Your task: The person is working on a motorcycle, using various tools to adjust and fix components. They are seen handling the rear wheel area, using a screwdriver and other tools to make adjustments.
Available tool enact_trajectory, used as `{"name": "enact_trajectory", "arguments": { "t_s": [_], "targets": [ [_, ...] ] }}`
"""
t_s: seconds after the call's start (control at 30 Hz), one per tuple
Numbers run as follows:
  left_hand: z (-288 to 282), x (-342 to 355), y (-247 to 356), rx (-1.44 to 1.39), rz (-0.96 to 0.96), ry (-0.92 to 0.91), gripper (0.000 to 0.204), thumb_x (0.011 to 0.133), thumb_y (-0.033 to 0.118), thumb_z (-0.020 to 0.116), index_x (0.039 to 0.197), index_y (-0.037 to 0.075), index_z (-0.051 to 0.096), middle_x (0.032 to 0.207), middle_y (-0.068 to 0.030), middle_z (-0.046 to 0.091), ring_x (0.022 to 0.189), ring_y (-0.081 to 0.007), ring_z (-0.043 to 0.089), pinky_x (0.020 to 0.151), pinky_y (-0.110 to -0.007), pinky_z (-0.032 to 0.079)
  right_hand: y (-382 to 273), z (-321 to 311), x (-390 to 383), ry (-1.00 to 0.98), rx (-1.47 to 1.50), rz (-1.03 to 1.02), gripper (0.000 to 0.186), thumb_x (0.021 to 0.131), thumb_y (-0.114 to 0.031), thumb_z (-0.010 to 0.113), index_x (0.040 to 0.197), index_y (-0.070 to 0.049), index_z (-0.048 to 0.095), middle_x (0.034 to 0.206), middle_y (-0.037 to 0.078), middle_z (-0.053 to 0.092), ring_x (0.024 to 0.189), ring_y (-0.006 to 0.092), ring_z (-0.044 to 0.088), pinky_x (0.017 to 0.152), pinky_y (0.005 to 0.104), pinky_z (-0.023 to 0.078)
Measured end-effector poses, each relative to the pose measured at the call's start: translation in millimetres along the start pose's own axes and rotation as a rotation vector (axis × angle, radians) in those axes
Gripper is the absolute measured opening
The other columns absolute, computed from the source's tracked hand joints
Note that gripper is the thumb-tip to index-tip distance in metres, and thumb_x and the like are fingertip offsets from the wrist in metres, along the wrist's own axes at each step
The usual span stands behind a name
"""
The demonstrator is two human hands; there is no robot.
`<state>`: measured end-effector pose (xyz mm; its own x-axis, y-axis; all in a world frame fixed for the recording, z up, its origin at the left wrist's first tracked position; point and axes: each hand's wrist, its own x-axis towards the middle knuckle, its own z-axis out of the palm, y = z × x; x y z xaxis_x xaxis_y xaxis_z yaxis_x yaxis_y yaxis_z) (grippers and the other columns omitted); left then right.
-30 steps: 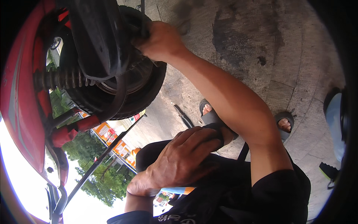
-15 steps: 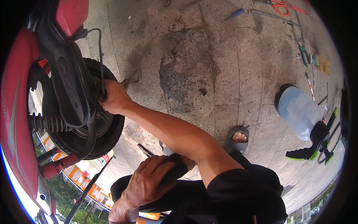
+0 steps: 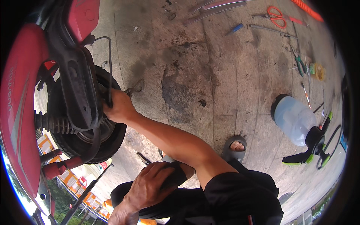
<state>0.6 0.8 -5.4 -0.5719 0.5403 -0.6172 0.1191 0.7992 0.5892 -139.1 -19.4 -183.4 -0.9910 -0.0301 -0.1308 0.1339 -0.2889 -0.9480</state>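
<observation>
My right hand (image 3: 123, 108) reaches across to the rear wheel (image 3: 108, 146) of a red scooter (image 3: 24, 75). Its fingers are curled in beside the hub, next to a thin black cable (image 3: 110, 67). The wheel and the black swingarm (image 3: 77, 86) hide the fingertips, so what they grip cannot be made out. Over my bent knee (image 3: 175, 176), in dark cloth, lies my left hand (image 3: 146, 187), its fingers draped and slightly apart with no tool in them. A coiled spring shock absorber (image 3: 56, 123) shows beside the tire.
To the right lies a clear spray bottle (image 3: 294, 120) with a black and green head. Beyond it are green-handled pliers (image 3: 300, 65), a yellowish jar (image 3: 318, 72) and a screwdriver (image 3: 306, 95). Red-handled scissors (image 3: 276, 18), a blue-handled tool (image 3: 236, 28) and metal bars (image 3: 217, 13) lie farther off.
The whole view has shifted a little, bringing more of the far tools and an orange hose into sight. My right hand stays by the hub; my left hand stays on the knee.
</observation>
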Motion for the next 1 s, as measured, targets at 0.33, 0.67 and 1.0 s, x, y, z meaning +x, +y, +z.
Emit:
{"name": "enact_trajectory", "arguments": {
  "t_s": [0.33, 0.67, 1.0],
  "targets": [
    [-2, 0, 0, -0.009, 0.018, 0.023, 0.052, 0.078, 0.018, 0.083, 0.123, 0.003, 0.060, 0.121, -0.0190, 0.062, 0.107, -0.0397, 0.064, 0.093, -0.047, 0.054, 3, -4, 10, -0.101, -0.073, 0.064, 0.032, 0.085, -0.028, 0.069, 0.101, 0.000, 0.071, 0.089, 0.028, 0.070, 0.092, 0.0471, 0.068, 0.083, 0.0537, 0.055],
    [0, 1, -2, -0.022, 0.021, 0.019, 0.052, 0.079, 0.017, 0.083, 0.123, 0.003, 0.061, 0.122, -0.0194, 0.063, 0.108, -0.0404, 0.064, 0.094, -0.047, 0.055, 6, -2, 12, -0.062, -0.120, 0.018, 0.036, 0.083, -0.033, 0.070, 0.100, -0.001, 0.072, 0.088, 0.027, 0.071, 0.091, 0.0471, 0.069, 0.083, 0.0535, 0.056],
    [0, 4, -1, 0.004, 0.022, -0.004, 0.053, 0.078, 0.018, 0.083, 0.124, 0.003, 0.061, 0.121, -0.0189, 0.063, 0.109, -0.0402, 0.064, 0.094, -0.047, 0.054, -1, -12, 17, -0.271, -0.205, 0.183, 0.041, 0.082, -0.031, 0.071, 0.109, 0.000, 0.068, 0.100, 0.029, 0.070, 0.100, 0.0459, 0.067, 0.088, 0.0525, 0.055]
  ]
}}
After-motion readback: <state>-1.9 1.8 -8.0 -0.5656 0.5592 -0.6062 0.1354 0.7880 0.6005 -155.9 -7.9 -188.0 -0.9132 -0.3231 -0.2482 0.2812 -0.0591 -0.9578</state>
